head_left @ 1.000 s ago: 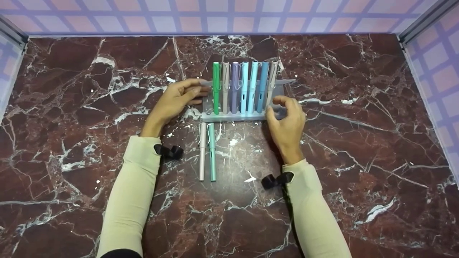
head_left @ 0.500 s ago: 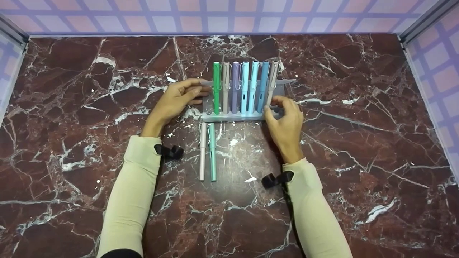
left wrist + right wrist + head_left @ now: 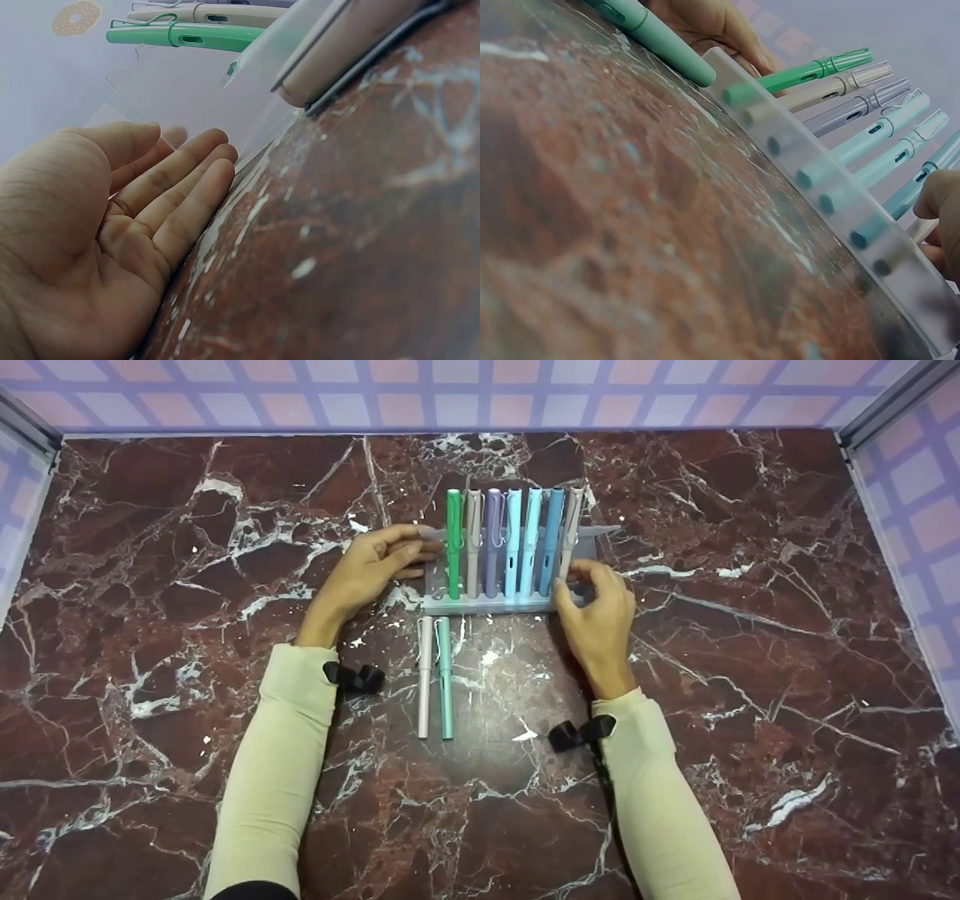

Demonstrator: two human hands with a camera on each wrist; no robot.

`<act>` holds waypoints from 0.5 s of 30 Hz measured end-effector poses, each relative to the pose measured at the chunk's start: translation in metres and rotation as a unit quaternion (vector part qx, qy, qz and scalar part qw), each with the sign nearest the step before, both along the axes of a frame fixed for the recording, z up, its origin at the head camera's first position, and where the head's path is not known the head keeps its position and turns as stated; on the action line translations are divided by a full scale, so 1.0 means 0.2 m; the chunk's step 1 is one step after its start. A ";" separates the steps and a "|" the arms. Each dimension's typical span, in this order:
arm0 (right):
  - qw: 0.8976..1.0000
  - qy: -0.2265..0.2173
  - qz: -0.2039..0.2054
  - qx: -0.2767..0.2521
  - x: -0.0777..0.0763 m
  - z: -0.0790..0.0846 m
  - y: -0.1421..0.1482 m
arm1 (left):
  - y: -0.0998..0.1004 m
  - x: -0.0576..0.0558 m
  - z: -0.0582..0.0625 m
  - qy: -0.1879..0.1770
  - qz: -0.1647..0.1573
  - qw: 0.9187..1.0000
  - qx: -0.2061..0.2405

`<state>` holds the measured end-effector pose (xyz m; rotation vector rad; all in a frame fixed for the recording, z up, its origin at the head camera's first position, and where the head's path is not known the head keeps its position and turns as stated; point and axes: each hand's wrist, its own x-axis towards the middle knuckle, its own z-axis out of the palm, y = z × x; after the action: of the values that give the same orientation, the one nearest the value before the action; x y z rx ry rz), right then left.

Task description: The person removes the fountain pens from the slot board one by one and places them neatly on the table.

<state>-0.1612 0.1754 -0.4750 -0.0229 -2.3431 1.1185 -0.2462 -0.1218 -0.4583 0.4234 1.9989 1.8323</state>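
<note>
Pens (image 3: 493, 540) stand in a clear rack (image 3: 487, 607), upper centre; right hand (image 3: 600, 615) pinches the rightmost pen (image 3: 571, 529), left hand (image 3: 369, 570) loose-fingered alongside.

Checked back wall (image 3: 450, 397), apparently marble tabletop (image 3: 480, 825)

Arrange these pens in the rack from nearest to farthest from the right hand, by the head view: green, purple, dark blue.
1. Dark blue pen: second from the rack's right end, close to the right hand.
2. Purple pen: third from the left.
3. Green pen: at the left end.
</note>
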 end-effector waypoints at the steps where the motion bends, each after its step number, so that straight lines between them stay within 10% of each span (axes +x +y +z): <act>1: 1.000 0.000 0.000 -0.001 0.00 0.00 0.00 | 0.00 0.00 0.00 0.001 -0.001 1.000 0.001; 15: 1.000 0.005 -0.002 -0.005 0.00 0.00 0.00 | 0.00 0.00 0.00 0.000 -0.005 1.000 0.011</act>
<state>-0.1613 0.1755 -0.4752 -0.0264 -2.3270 1.1258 -0.2468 -0.1215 -0.4591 0.4391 1.9755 1.8493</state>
